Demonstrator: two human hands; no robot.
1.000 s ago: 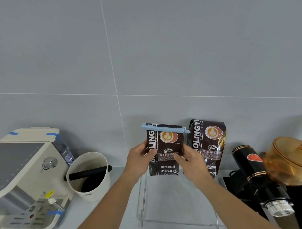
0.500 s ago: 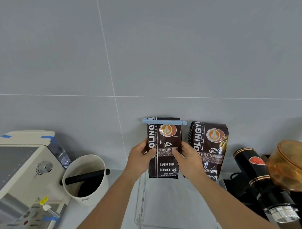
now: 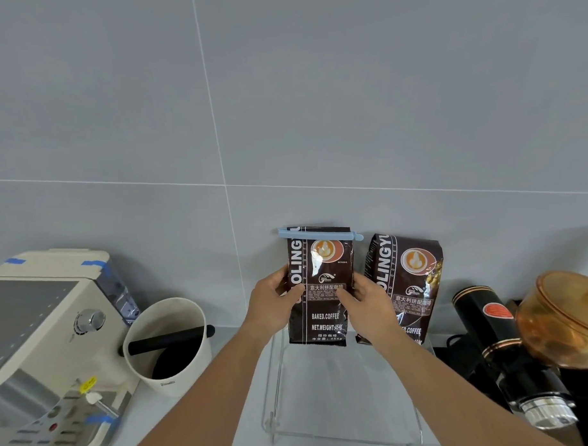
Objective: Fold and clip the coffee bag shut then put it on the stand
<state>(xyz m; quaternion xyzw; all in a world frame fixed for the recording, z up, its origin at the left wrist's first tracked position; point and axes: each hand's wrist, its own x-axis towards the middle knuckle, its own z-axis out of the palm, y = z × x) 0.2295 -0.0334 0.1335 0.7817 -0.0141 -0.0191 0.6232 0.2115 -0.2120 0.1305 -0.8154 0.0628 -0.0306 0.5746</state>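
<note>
A dark brown coffee bag (image 3: 322, 308) stands upright at the back of the clear acrylic stand (image 3: 342, 398), close to the grey wall. A light blue clip (image 3: 319, 234) runs across its folded top. My left hand (image 3: 272, 307) grips the bag's left edge and my right hand (image 3: 365, 307) grips its right edge at mid height. The bag's bottom edge rests at the stand's top surface. A second, unclipped coffee bag (image 3: 404, 279) of the same kind stands just to the right, partly behind my right hand.
A cream espresso machine (image 3: 47, 348) fills the left. Beside it stands a white knock box (image 3: 170, 344) with a black bar. A black grinder (image 3: 503, 352) with an amber lidded hopper (image 3: 569, 316) occupies the right. The grey tiled wall is directly behind.
Both hands carried the clipped bag slightly up and back toward the wall over the stand. The view shifted a little to the right.
</note>
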